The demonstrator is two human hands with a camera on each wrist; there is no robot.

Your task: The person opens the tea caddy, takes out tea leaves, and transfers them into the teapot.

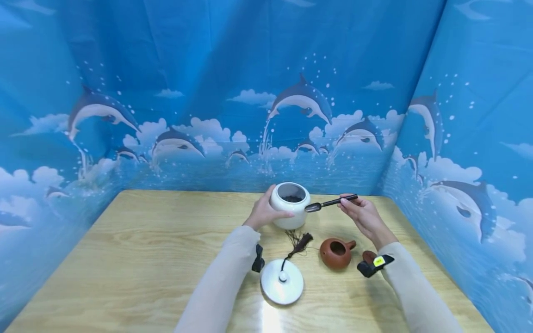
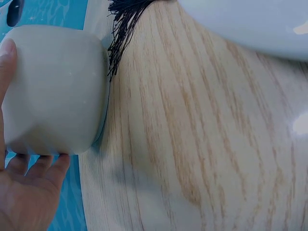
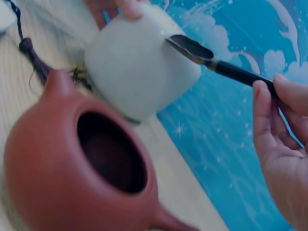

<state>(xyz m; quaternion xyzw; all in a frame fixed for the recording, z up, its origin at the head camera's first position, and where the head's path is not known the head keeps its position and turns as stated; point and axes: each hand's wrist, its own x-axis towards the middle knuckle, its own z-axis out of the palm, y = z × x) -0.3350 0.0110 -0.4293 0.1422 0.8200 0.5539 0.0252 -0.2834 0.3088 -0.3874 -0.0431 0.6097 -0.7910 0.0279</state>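
Note:
My left hand (image 1: 266, 210) grips a white ceramic jar (image 1: 287, 215) by its side, thumb across the front and fingers behind. Dark loose bits, like tea leaves, lie inside the jar, whose mouth faces up. Between thumb and fingers, my right hand (image 1: 362, 215) pinches the black handle of a small scoop (image 1: 331, 202). The scoop's metal head points left, close to the jar's right side below the rim, as the right wrist view also shows. A reddish-brown clay teapot (image 3: 43, 159) without its lid stands below the right hand, its opening dark inside.
The jar's white lid (image 1: 283, 289) lies on the wooden table (image 1: 158, 259) in front of the jar, a dark tassel (image 1: 300, 243) tied to its knob. Partly behind the right wrist camera is a small brown teapot lid (image 1: 368, 255). A blue dolphin-print curtain (image 1: 233, 92) surrounds the table.

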